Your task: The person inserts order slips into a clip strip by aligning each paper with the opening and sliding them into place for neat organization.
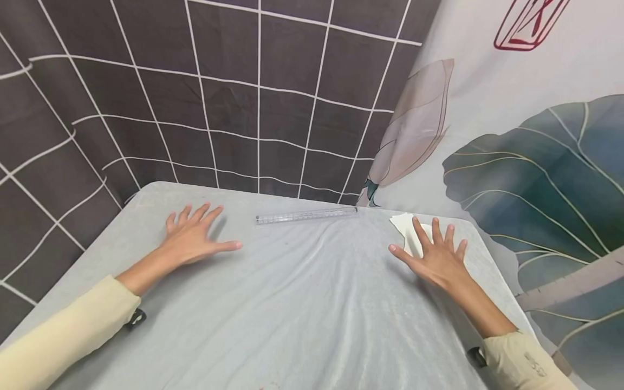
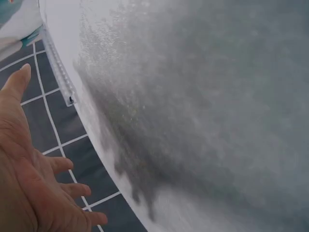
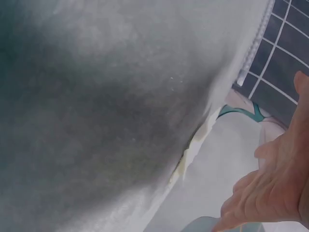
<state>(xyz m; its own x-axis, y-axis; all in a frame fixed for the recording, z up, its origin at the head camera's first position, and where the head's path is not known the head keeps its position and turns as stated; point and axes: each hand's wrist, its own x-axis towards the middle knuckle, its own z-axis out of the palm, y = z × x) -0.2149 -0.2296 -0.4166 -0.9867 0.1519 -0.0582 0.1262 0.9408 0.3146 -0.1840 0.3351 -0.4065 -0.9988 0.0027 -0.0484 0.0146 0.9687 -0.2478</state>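
Hung behind: a dark grid-patterned backdrop (image 1: 219, 97) on the left and a pale cloth with a big leaf print (image 1: 536, 162) on the right. Below them, a table under a wrinkled grey cover (image 1: 302, 325), creased towards the far edge.

Left hand (image 1: 192, 238) spread palm-down over the cover at the far left, fingers straight, gripping nothing. Hard to tell whether pressed down or just above the fabric. Right hand (image 1: 436, 257) likewise flat and splayed near the far right corner, fingers laid across a sheet of paper (image 1: 402, 225) and curled round nothing.

Along the far edge, between the hands but apart from both, a clear plastic ruler (image 1: 306, 216) lying flat, parallel to the edge.

Likely trouble, judged from the layout:
- Loose cover – any sliding of a flat palm could drag the fabric, bunch the creases and carry ruler and paper along.
- Ruler right at the back edge; a tug of the cloth could tip it off behind the table.
- Paper close to the corner, held only by straight fingers; could slip out, or crease against a wrinkle beneath.

As for the paper itself: small, white to cream, thin, lying unevenly with a corner poking out beyond the fingertips – edges irregular in the right wrist view, the rest hidden under the hand.
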